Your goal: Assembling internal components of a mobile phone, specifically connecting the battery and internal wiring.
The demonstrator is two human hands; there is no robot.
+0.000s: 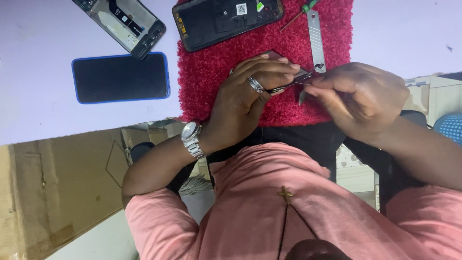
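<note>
Toward the far left of the white table (38,58), a phone with a blue rim (120,77) lies dark screen up. Just beyond it a stripped phone frame (127,24) lies at an angle against the far edge. Neither sits on any padding, so a sweep of the forearm could likely send one sliding.

On the red fluffy mat (216,72), an opened phone body (226,17) lies with its insides exposed, close to the mat's far edge. Its bare parts look open to lint from the pile.

The left hand (240,101), with a watch (191,138) on the wrist and a ring (256,84) on one finger, is over the mat's near edge. Its fingers are curled tight around a thin flat phone part (288,83), of which only a sliver shows. The part is held just above the mat, between the two hands. Squeezed that hard, something so thin could bend or crack, and the ring could scratch it.

The right hand (358,98) meets it from the right, fingertips pinched closed on a slim tool (308,79). I cannot tell what kind of tool it is. Its tip is at the part's edge, so a slip could gouge the part or jab the left fingers.

Just beyond, a metal blade strip (316,41) lies along the mat, with a green-handled screwdriver (308,7) at the far edge. The strip is close to the right knuckles and could nick them. Anything small dropped here would probably vanish into the red pile.
</note>
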